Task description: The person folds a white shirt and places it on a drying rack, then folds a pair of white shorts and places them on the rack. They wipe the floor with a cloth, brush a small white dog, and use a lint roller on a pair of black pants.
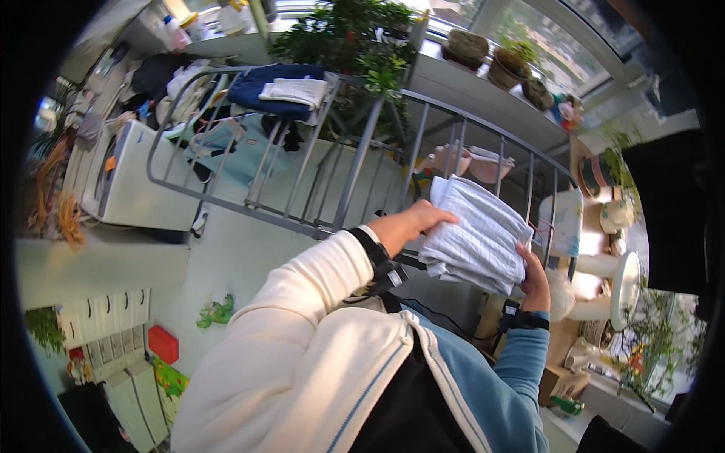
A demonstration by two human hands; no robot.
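A folded light-blue checked cloth (476,235), apparently a garment, is held between my two hands over the right part of a grey metal drying rack (368,147). My left hand (427,221) grips its left edge with the thumb on top. On the opposite edge, my right hand (535,277) has its thumb against the side; its other fingers are mostly hidden. A folded dark-blue garment (243,93) lies on the rack's far left, with a white folded knit cloth (297,90) on it. A pink bra (487,167) shows beyond the cloth, behind the bars.
A white washing machine (150,187) stands at the left near piled clothes (153,76). Light-blue clothing (238,150) hangs below the rack's left side. Potted plants (510,65) line the windowsill. A green toy (216,311) lies on the floor; a white cat tree (626,291) is at right.
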